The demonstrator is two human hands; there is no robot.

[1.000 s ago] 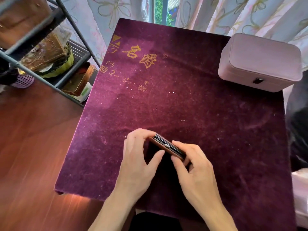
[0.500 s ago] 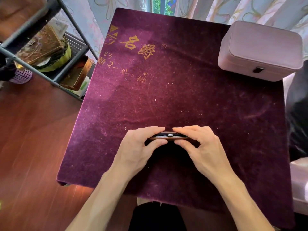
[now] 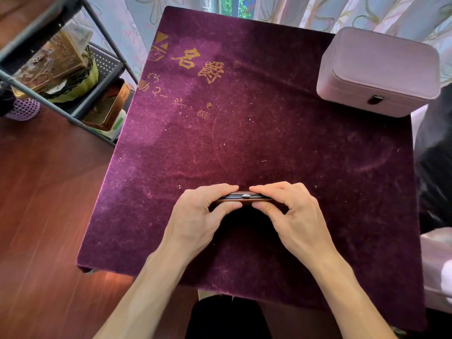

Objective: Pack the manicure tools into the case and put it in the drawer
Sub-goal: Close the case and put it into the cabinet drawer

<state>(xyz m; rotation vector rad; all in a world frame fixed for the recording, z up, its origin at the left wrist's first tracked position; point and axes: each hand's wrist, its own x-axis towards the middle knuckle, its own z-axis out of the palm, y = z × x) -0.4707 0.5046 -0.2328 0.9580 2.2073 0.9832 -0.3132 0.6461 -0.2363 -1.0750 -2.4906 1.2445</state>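
Note:
A slim brown manicure case (image 3: 244,196) with a small metal clasp lies level, edge-on to me, near the front middle of the purple velvet tabletop (image 3: 269,133). My left hand (image 3: 198,216) pinches its left half between fingers and thumb. My right hand (image 3: 291,216) pinches its right half the same way. The case looks closed, and whatever it holds is hidden. A pale pink box with a dark front latch (image 3: 381,72) stands shut at the table's far right corner. No drawer front is visible.
A grey metal shelf rack (image 3: 80,69) with tins and packets stands to the left of the table. Wooden floor (image 3: 44,216) lies on the left. Flowered curtains (image 3: 318,11) hang behind the table. Dark and pale fabric (image 3: 435,192) lies along the right edge.
The case was tilted, with its far end to the left, a second ago. Both hands have turned it level and now pinch it from above and below.

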